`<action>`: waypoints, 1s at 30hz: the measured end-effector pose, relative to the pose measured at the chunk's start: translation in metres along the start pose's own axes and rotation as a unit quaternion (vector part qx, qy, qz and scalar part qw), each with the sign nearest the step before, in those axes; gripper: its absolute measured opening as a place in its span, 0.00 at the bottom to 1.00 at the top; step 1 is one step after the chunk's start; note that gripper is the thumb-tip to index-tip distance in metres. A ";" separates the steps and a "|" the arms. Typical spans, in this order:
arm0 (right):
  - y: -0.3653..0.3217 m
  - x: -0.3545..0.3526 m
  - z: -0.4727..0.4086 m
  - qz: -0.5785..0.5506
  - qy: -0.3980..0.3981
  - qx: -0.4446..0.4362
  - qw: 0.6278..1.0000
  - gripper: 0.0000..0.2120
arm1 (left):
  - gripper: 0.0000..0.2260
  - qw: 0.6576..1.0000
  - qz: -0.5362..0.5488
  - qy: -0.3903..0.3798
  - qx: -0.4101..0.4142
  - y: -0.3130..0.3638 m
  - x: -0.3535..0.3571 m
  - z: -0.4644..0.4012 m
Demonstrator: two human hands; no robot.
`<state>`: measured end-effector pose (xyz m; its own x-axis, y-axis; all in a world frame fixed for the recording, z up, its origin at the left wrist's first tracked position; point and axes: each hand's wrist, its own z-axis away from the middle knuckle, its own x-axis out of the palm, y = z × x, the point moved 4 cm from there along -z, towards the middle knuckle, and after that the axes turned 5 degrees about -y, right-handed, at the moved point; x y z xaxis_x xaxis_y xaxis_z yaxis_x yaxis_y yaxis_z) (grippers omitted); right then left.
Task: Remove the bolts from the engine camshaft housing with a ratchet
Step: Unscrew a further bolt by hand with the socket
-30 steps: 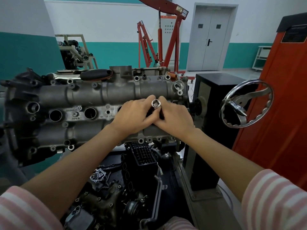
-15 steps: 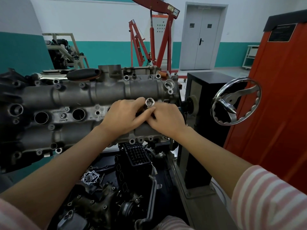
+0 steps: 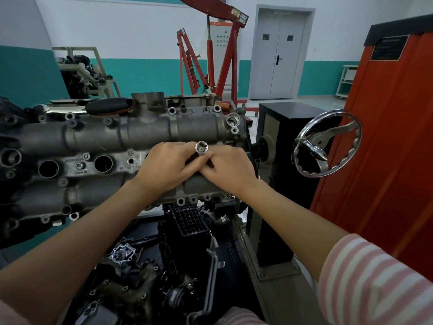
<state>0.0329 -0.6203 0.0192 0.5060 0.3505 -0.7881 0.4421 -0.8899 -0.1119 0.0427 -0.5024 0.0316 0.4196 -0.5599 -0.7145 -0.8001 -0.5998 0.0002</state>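
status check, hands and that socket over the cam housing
Left hand and right hand both pinching the socket, open end up, above the camshaft housing. No ratchet handle visible. Nothing in the way.

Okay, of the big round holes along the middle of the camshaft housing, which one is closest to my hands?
The round hole just left of your left hand. The hole further left and the one near the housing's far end sit farther from your hands.

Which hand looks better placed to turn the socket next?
Probably the left hand: its fingers already curl around the socket. The right hand only touches its base.
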 end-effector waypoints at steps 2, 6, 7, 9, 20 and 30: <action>-0.001 0.000 0.001 0.001 0.002 -0.004 1.000 0.11 | 0.20 1.000 -0.004 -0.005 0.002 0.001 0.000 0.000; 0.001 0.002 0.001 0.026 -0.009 0.001 1.000 0.12 | 0.18 1.000 0.002 -0.014 -0.016 0.001 -0.001 -0.001; 0.001 0.003 0.000 0.031 -0.010 0.002 0.999 0.13 | 0.17 1.000 0.005 -0.014 -0.021 0.001 -0.001 -0.001; 0.001 0.004 -0.001 0.038 -0.009 0.000 0.999 0.13 | 0.15 0.999 0.009 -0.018 -0.025 0.002 0.000 -0.001; 0.002 0.004 -0.002 0.039 -0.025 0.004 0.999 0.19 | 0.14 1.000 0.007 0.003 0.003 0.003 -0.003 0.000; 0.001 0.003 0.000 0.040 -0.004 -0.007 0.999 0.14 | 0.15 1.000 0.012 -0.008 -0.011 0.003 -0.002 0.000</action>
<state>0.0349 -0.6199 0.0165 0.5344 0.2751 -0.7992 0.4097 -0.9113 -0.0398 0.0398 -0.5031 0.0335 0.3924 -0.5652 -0.7257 -0.8006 -0.5983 0.0331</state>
